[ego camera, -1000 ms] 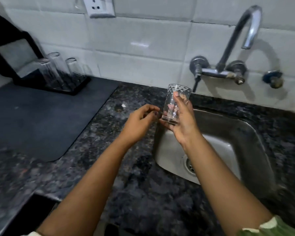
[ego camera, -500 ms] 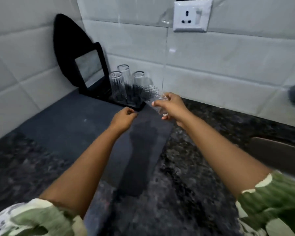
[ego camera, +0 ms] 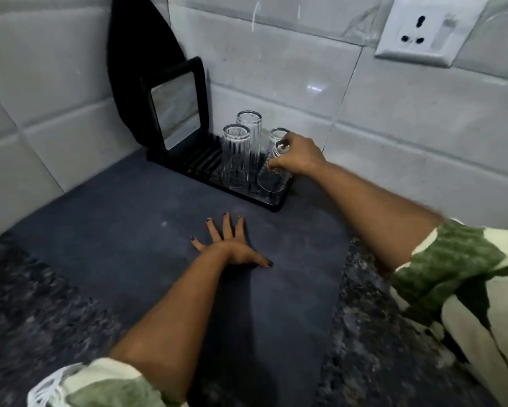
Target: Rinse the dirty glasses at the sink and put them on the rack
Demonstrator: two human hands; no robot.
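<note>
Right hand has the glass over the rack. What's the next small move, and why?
Probably tip the glass fully mouth-down and lower it onto the rack. The right hand holds it tilted at the rack's front corner, beside three upturned glasses. Left hand lies flat on the mat.

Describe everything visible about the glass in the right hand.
The glass is clear and patterned, and looks smaller than the ribbed glasses beside it. It is turned mouth down and tilted, its open rim toward the camera, over the near right corner of the black rack. The right hand grips its upper, base end from above. Whether its rim already touches the rack cannot be told.
</note>
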